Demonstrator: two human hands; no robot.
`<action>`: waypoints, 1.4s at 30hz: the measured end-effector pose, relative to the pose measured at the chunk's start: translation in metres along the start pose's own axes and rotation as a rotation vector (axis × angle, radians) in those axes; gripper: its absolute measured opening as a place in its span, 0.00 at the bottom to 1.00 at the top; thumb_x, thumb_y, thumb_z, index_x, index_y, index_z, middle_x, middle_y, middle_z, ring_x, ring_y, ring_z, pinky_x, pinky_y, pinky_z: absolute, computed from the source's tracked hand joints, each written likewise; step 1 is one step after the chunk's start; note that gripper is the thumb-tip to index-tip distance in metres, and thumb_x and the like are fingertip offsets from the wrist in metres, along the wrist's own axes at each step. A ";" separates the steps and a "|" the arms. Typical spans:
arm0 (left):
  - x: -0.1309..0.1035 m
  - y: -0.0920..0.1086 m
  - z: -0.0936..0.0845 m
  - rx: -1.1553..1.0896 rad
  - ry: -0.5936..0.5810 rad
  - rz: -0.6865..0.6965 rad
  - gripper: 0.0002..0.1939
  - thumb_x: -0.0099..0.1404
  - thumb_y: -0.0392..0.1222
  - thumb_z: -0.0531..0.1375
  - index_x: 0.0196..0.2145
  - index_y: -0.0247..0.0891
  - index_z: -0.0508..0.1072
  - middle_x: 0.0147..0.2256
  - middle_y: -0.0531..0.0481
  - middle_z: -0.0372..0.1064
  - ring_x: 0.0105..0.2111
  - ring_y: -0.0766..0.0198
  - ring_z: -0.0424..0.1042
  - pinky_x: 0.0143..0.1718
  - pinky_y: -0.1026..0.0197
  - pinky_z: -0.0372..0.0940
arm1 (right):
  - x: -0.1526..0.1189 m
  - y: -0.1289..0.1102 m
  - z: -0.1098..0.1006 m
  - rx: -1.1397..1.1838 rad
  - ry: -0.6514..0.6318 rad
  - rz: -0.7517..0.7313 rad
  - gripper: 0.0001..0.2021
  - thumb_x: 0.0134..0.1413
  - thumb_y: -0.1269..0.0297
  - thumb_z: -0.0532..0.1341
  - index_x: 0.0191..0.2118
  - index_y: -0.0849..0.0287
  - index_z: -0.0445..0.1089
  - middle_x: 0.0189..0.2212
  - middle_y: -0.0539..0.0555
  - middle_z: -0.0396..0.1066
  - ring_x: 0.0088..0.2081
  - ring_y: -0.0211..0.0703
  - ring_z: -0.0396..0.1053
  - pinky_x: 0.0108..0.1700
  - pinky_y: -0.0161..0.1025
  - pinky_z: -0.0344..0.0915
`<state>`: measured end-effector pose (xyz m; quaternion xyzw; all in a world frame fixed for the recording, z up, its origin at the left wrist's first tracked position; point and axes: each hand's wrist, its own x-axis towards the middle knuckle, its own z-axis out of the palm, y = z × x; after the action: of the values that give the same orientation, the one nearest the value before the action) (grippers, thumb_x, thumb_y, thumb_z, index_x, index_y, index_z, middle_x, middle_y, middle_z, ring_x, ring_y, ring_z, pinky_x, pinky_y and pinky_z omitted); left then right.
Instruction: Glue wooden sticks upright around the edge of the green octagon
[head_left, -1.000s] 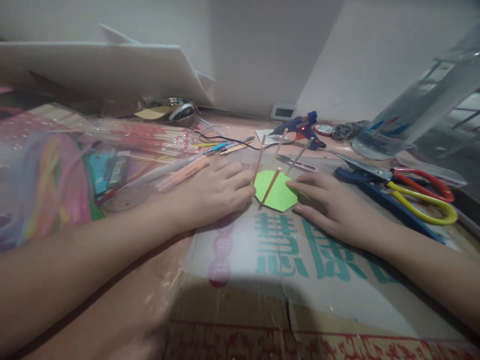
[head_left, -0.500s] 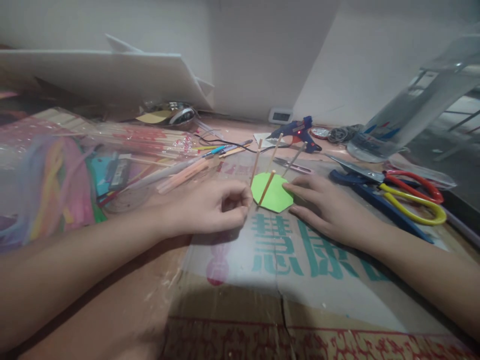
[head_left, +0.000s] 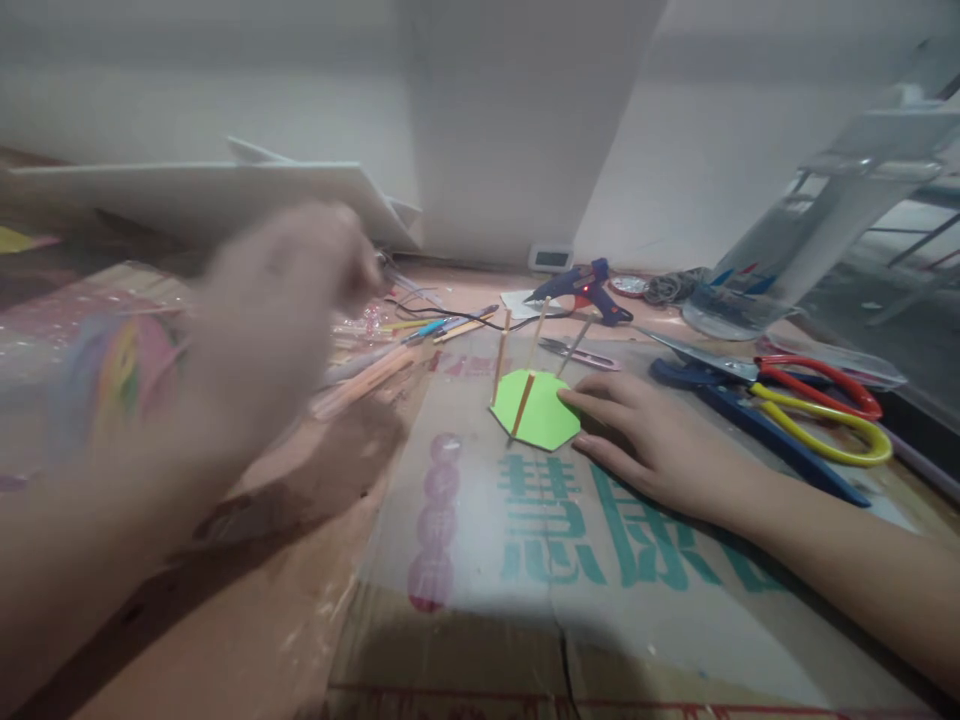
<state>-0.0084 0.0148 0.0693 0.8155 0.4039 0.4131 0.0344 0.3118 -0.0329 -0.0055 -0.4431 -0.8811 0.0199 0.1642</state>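
A lime-green octagonal board (head_left: 551, 415) lies flat on the cardboard, with several thin wooden sticks (head_left: 523, 405) standing up from it at slight angles. The fingertips and thumb of my right hand (head_left: 630, 425) hold the board by its right edge. My left hand (head_left: 319, 265) is raised above the left side of the table, away from the board. Motion smears its fingers, so their grip and anything in them cannot be made out.
Behind the board lie a blue glue gun (head_left: 589, 290) with a red light and small snips (head_left: 581, 353). Scissors with red and yellow handles (head_left: 817, 410) rest at the right, before a clear plastic container (head_left: 757, 270). Pens (head_left: 450, 325) lie left of centre.
My left hand has left the board's left side and moved up and to the left. My right hand stays at the board's right edge. The view has tilted slightly up.
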 end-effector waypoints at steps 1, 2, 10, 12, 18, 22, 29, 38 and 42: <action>-0.005 0.001 0.007 -0.014 0.019 -0.002 0.14 0.75 0.37 0.48 0.33 0.40 0.70 0.34 0.51 0.69 0.39 0.61 0.71 0.43 0.55 0.68 | 0.000 0.000 0.001 -0.004 0.003 0.002 0.21 0.70 0.56 0.54 0.62 0.59 0.69 0.55 0.65 0.69 0.55 0.58 0.68 0.57 0.59 0.70; -0.011 0.002 0.015 -0.056 -0.010 0.029 0.12 0.73 0.36 0.51 0.34 0.40 0.72 0.40 0.50 0.70 0.45 0.60 0.71 0.48 0.53 0.68 | 0.000 0.001 0.001 -0.008 0.005 0.003 0.21 0.70 0.56 0.55 0.62 0.59 0.69 0.55 0.65 0.69 0.55 0.58 0.68 0.57 0.60 0.69; -0.033 0.019 0.056 -0.215 -0.084 0.094 0.09 0.66 0.31 0.53 0.34 0.39 0.72 0.34 0.52 0.74 0.37 0.63 0.72 0.43 0.56 0.67 | -0.001 0.000 0.004 -0.069 0.003 -0.018 0.21 0.70 0.60 0.52 0.61 0.62 0.68 0.54 0.66 0.69 0.53 0.57 0.70 0.55 0.58 0.70; -0.038 0.019 0.064 -0.259 -0.062 -0.039 0.09 0.67 0.33 0.54 0.41 0.39 0.73 0.35 0.52 0.74 0.36 0.64 0.73 0.39 0.59 0.68 | -0.001 0.000 0.004 -0.069 0.009 -0.017 0.21 0.70 0.60 0.52 0.61 0.62 0.68 0.54 0.66 0.69 0.53 0.57 0.70 0.56 0.58 0.70; -0.049 0.012 0.073 -0.209 -0.169 -0.017 0.10 0.67 0.35 0.55 0.42 0.39 0.75 0.37 0.51 0.77 0.39 0.62 0.74 0.42 0.57 0.68 | -0.001 0.001 0.004 -0.045 0.013 -0.022 0.21 0.70 0.59 0.52 0.62 0.61 0.68 0.54 0.65 0.69 0.55 0.57 0.68 0.56 0.58 0.69; -0.048 0.011 0.075 -0.164 -0.193 0.098 0.10 0.67 0.34 0.56 0.41 0.39 0.77 0.36 0.51 0.78 0.37 0.62 0.74 0.42 0.57 0.67 | 0.000 0.000 0.002 -0.027 0.003 -0.015 0.21 0.70 0.59 0.53 0.61 0.61 0.68 0.54 0.66 0.69 0.55 0.58 0.68 0.57 0.57 0.69; -0.047 0.008 0.081 -0.156 -0.222 0.181 0.08 0.66 0.35 0.59 0.40 0.37 0.78 0.34 0.51 0.78 0.35 0.61 0.72 0.40 0.57 0.64 | 0.000 0.002 0.002 -0.030 -0.007 -0.032 0.21 0.71 0.60 0.53 0.62 0.62 0.67 0.55 0.66 0.68 0.56 0.58 0.67 0.57 0.59 0.68; -0.045 0.004 0.087 -0.152 -0.266 0.181 0.05 0.69 0.41 0.64 0.39 0.39 0.79 0.32 0.52 0.76 0.37 0.61 0.71 0.39 0.58 0.60 | -0.001 0.003 0.003 -0.044 0.001 -0.032 0.21 0.70 0.60 0.53 0.62 0.61 0.68 0.55 0.65 0.67 0.55 0.57 0.67 0.57 0.57 0.68; -0.044 0.004 0.088 -0.167 -0.288 0.161 0.04 0.69 0.40 0.64 0.38 0.38 0.79 0.34 0.51 0.77 0.37 0.60 0.71 0.40 0.59 0.60 | -0.001 0.004 0.004 -0.042 0.004 -0.041 0.21 0.71 0.60 0.52 0.63 0.62 0.68 0.54 0.65 0.68 0.55 0.56 0.67 0.57 0.57 0.68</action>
<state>0.0416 0.0065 -0.0155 0.8903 0.2925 0.3254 0.1262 0.3139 -0.0308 -0.0099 -0.4286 -0.8898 -0.0031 0.1569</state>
